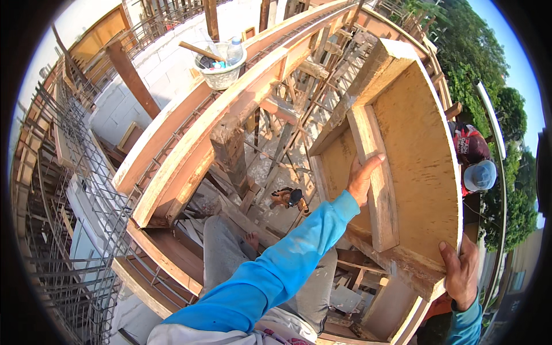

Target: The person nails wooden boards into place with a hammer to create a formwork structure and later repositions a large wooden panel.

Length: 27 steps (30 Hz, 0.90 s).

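A large plywood formwork panel with a timber frame and a cross batten stands tilted on its edge in front of me to the right. My left hand, at the end of a bright blue sleeve, is wrapped round the batten with the thumb lying over it. At the panel's near right corner, my right hand grips the frame edge, thumb on the inner side and fingers outside. The panel's lower edge is close to timber framing beside my knee; whether it rests there I cannot tell.
Curved timber forms with rebar between them run along the left. A bucket with a bottle and a wooden handle sits on them. Far below is a person. Another in a blue cap is behind the panel. Rebar mesh lies far left.
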Available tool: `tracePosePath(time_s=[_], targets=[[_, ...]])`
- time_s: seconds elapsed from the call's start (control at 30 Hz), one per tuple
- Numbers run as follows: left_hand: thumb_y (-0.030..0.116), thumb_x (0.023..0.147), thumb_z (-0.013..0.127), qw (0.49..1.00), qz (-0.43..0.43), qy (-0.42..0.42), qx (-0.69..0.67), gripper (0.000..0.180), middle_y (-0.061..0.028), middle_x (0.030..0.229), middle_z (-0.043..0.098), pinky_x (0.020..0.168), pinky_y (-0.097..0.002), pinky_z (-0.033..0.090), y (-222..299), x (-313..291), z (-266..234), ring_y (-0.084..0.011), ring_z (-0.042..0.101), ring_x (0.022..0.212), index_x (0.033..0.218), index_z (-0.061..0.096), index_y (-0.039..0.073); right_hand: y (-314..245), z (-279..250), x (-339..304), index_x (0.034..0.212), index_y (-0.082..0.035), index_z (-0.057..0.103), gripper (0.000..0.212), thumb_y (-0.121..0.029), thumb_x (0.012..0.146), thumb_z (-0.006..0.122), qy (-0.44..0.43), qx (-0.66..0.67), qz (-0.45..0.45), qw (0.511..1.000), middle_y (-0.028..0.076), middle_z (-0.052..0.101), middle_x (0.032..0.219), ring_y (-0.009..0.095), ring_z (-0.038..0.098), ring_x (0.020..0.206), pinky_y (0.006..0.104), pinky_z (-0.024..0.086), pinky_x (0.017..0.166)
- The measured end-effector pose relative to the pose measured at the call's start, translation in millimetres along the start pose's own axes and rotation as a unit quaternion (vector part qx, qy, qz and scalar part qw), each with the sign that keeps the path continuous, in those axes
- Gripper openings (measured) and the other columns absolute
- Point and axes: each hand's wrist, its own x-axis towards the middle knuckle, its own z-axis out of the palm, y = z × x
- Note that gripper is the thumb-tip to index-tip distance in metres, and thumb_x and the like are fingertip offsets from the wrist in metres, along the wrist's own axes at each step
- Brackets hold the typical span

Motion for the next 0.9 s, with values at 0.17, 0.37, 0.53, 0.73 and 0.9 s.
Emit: tracePosePath(time_s=[0.17, 0.37, 0.53, 0.73, 0.9], targets=[[0.029, 0.079, 0.07, 0.993, 0.028, -0.113, 0.019, 0.054, -0.0061, 0.109, 0.056, 0.09, -0.0345, 0.043, 36, -49, 68, -0.0156, 0.052, 0.103, 0.123, 0.05, 0.004, 27, -39, -87, 0.128, -0.016, 0.058, 0.052, -0.03, 0.08, 0.074, 0.01, 0.063, 0.114, 0.991, 0.016, 0.049, 0.137, 0.042, 0.051, 0.117, 0.0584, 0.035, 0.099], [0.034, 0.074, 0.071, 0.959, 0.137, -0.215, 0.12, 0.09, -0.0161, 0.139, 0.04, 0.108, -0.0407, 0.03, 79, -110, 137, -0.0278, 0.037, 0.13, 0.146, 0.026, 0.003, 119, -30, -183, 0.127, -0.009, 0.055, 0.038, -0.023, 0.091, 0.06, 0.179, -0.193, -0.162, 0.951, 0.025, 0.056, 0.121, 0.045, 0.06, 0.096, 0.0519, 0.049, 0.082], [0.042, 0.068, 0.07, 0.85, 0.26, -0.223, 0.401, 0.106, -0.0215, 0.146, 0.031, 0.113, -0.0433, 0.021, 100, -164, 184, -0.0353, 0.027, 0.137, 0.147, 0.016, -0.002, 174, 19, -225, 0.133, -0.009, 0.047, 0.061, -0.035, 0.083, 0.073, 0.315, -0.044, -0.238, 0.918, 0.026, 0.055, 0.115, 0.044, 0.059, 0.092, 0.0503, 0.052, 0.072], [0.028, 0.062, 0.065, 0.763, 0.32, -0.349, 0.441, 0.109, -0.0246, 0.155, 0.009, 0.115, -0.0507, -0.004, 112, -202, 202, -0.0406, -0.005, 0.144, 0.149, 0.006, -0.002, 187, 110, -237, 0.125, -0.001, 0.051, 0.054, -0.033, 0.086, 0.07, 0.437, 0.063, -0.161, 0.882, 0.024, 0.057, 0.111, 0.039, 0.059, 0.09, 0.0473, 0.05, 0.072], [0.028, 0.061, 0.064, 0.709, 0.37, -0.401, 0.447, 0.107, -0.0222, 0.156, 0.008, 0.108, -0.0619, -0.012, 130, -234, 226, -0.039, -0.01, 0.144, 0.149, 0.009, -0.001, 198, 144, -213, 0.126, 0.0, 0.049, 0.055, -0.032, 0.086, 0.069, 0.488, 0.101, -0.191, 0.846, 0.024, 0.056, 0.111, 0.037, 0.058, 0.093, 0.0447, 0.049, 0.074]])
